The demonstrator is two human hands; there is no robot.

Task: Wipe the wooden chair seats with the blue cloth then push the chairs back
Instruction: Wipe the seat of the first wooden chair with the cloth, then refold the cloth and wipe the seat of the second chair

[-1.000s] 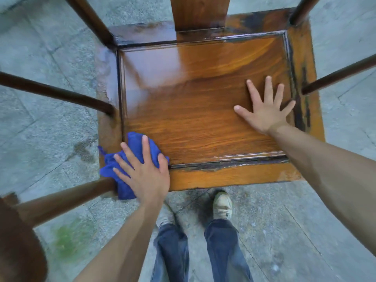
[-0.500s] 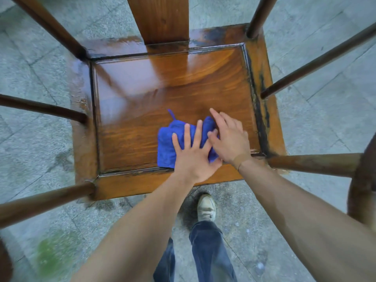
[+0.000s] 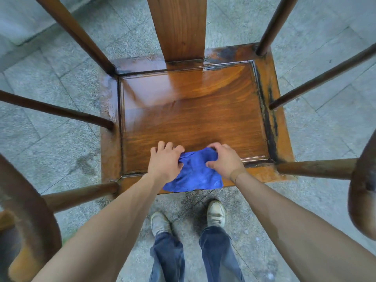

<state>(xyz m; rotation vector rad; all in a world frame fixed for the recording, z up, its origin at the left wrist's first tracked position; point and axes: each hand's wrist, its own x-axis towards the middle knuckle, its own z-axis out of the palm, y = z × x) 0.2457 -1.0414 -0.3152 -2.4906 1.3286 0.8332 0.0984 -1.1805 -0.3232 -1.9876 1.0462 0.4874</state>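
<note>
Evidently mid-wipe, left hand and right hand both pinch the blue cloth bunched at the chair seat front edge, likely refolding it before more wiping.

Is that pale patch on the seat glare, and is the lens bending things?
Head view: the pale sheen on the seat reads as a reflection off glossy, wet-looking wood; the wide lens bows the armrests at the frame edges; hands and blue cloth stay sharp.

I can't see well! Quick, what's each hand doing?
Left hand: closed, gripping the blue cloth.
Right hand: closed, gripping the same cloth.
</note>
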